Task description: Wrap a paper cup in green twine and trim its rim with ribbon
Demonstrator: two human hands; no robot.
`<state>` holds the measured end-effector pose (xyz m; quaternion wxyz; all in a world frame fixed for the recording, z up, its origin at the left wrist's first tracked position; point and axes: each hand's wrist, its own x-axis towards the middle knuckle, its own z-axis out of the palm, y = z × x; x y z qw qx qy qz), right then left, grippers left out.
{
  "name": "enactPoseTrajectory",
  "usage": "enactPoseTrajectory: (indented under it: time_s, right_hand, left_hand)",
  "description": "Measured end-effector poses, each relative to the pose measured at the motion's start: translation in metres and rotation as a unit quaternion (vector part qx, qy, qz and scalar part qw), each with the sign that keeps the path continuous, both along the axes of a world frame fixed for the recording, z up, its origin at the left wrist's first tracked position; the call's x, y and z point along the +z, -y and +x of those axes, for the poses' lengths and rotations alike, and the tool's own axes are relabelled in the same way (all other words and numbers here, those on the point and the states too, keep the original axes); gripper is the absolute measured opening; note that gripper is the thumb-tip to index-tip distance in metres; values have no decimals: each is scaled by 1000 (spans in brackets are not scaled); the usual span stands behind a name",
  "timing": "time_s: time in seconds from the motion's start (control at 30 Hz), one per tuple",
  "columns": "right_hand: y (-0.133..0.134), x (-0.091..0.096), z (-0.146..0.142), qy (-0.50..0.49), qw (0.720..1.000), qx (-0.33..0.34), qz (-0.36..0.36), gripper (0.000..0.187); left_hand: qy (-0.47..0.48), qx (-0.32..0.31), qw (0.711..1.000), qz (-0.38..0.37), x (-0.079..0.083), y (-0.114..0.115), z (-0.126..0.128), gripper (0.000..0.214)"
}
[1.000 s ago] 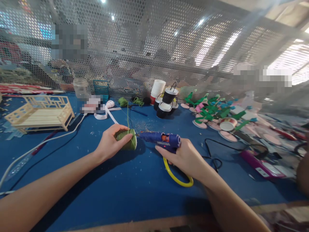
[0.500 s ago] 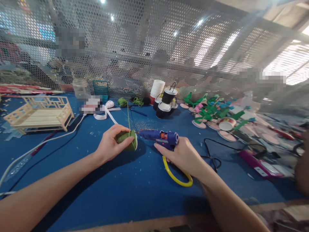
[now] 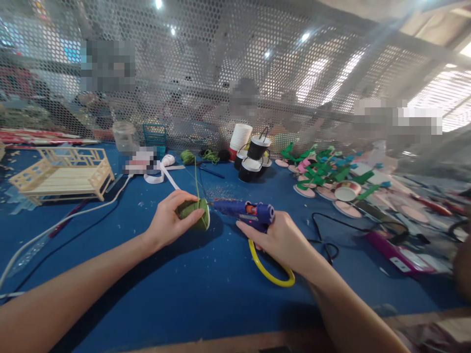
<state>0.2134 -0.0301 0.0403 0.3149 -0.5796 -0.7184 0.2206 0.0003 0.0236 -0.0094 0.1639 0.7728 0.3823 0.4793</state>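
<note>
My left hand (image 3: 170, 219) is closed around a small cup (image 3: 200, 221) wrapped in green yarn, lying on its side with its white rim to the right. A strand of green yarn (image 3: 196, 179) runs from the cup back towards a green yarn ball (image 3: 188, 157). In my right hand (image 3: 281, 239) is a blue glue gun (image 3: 245, 211), gripped by its handle, its nozzle pointing left at the yarn on the cup. Whether the tip touches the yarn I cannot tell. Below the right hand hangs a yellow loop (image 3: 270, 274); its upper end is hidden.
A wooden toy bed (image 3: 66, 176) and white cable (image 3: 84, 208) lie left. Behind are white ribbon (image 3: 167, 172), stacked paper cups (image 3: 241, 137) and small black buckets (image 3: 250, 169). Green paper plants (image 3: 324, 171) and a purple power strip (image 3: 397, 252) are right. Perforated metal (image 3: 206, 88) closes the back.
Hardly anything differs. Both hands, the yarn-wrapped cup and the glue gun keep nearly the same places, and the whole view has shifted very slightly.
</note>
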Motion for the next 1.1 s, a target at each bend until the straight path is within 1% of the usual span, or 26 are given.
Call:
enactPoseTrajectory:
  time_s: [0.17,0.37,0.5,0.6,0.8,1.1]
  right_hand:
    - [4,0,0,3,1000,-4,-7,28]
    - [6,-1,1,9,1000,-5,-2,22]
    - [6,-1,1,11,1000,5,3,20]
    - [7,-1,1,6,1000,2,6,20]
    - [8,-1,1,9,1000,18,-2,17]
    - [10,1,-1,24,999,28,9,19]
  left_hand:
    - [11,11,999,-29,0,-1,0,18]
    - [37,45,993,-102,1,-2,0,23]
    - [52,63,988,-130,1,-4,0,24]
    - [61,66,986,-142,1,-4,0,24]
    - [80,70,978,-177,1,-5,-1,27]
    - [141,52,963,-225,0,-7,0,24]
